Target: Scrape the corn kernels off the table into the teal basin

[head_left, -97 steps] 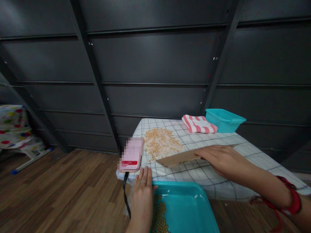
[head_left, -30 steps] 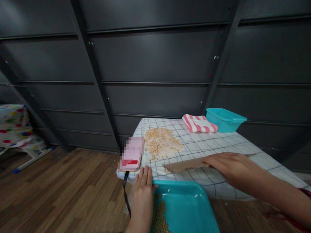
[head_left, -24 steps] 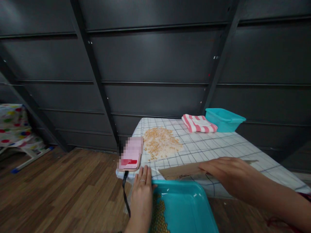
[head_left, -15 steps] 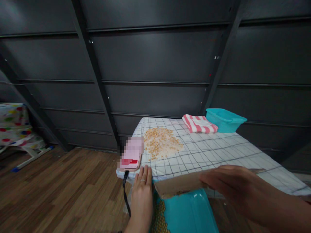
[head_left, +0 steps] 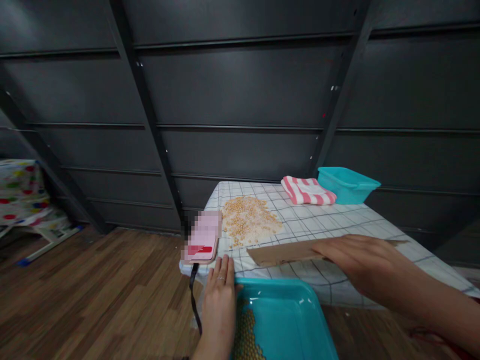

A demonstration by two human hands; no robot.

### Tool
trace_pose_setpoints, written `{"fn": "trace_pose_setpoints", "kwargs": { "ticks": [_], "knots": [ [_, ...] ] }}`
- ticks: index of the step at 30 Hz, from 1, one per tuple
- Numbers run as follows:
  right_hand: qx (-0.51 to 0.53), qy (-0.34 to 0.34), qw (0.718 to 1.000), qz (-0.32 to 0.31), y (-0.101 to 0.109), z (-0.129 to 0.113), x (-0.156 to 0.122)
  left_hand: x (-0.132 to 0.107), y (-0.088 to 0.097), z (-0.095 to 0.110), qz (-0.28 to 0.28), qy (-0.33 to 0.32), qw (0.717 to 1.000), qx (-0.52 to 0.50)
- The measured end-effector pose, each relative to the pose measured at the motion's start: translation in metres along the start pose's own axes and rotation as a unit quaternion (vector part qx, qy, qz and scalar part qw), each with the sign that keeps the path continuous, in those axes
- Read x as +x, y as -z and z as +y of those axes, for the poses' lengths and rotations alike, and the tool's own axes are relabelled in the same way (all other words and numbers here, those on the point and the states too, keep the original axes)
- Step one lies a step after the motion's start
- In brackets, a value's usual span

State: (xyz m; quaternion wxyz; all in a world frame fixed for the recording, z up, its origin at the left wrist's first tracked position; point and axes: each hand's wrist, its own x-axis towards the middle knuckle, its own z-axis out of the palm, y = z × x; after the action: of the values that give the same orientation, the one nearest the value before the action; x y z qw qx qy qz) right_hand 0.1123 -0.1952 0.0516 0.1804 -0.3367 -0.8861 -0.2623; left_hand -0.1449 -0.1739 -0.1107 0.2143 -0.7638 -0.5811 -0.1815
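Note:
My left hand grips the left rim of a teal tray held at the near edge of the table; yellow beans lie along the tray's left side. My right hand holds a long strip of brown cardboard on edge over the checked tablecloth, fingers wrapped over its top. A loose pile of yellow beans lies on the cloth just beyond the strip's left end.
A pink phone with a black strap lies at the table's near left corner. A folded red-and-white striped cloth and a second teal bin sit at the far end. Dark metal wall panels stand behind; wood floor on the left.
My right hand dragged the cardboard strip toward me to the table edge and over the tray, then carried it back onto the cloth near the bean pile. My left hand stayed on the tray.

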Motion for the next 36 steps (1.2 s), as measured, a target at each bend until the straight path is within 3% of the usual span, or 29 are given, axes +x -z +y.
{"fn": "trace_pose_setpoints", "kwargs": {
  "ticks": [5, 9, 15, 24, 32, 36],
  "knots": [
    [0.024, 0.014, 0.999, -0.041, -0.014, -0.007, -0.002, 0.0, 0.0, 0.0, 0.009, 0.003, 1.0, -0.001],
    [0.002, 0.017, 1.0, -0.025, -0.017, -0.015, 0.003, -0.001, -0.002, 0.0, 0.018, 0.006, 1.0, -0.011],
    [-0.081, 0.052, 0.995, 0.003, -0.031, -0.007, 0.004, -0.001, -0.002, 0.0, 0.001, 0.013, 1.0, -0.017],
    [-0.127, 0.05, 0.99, 0.037, -0.017, 0.005, 0.01, -0.002, -0.002, -0.001, 0.01, 0.005, 1.0, -0.02],
    [-0.102, 0.051, 0.993, -0.003, -0.031, 0.015, 0.012, -0.003, -0.006, -0.002, 0.022, 0.0, 1.0, -0.013],
    [-0.073, 0.049, 0.996, 0.0, -0.027, 0.015, 0.01, -0.003, -0.007, -0.002, 0.019, 0.006, 1.0, -0.013]
  ]
}}
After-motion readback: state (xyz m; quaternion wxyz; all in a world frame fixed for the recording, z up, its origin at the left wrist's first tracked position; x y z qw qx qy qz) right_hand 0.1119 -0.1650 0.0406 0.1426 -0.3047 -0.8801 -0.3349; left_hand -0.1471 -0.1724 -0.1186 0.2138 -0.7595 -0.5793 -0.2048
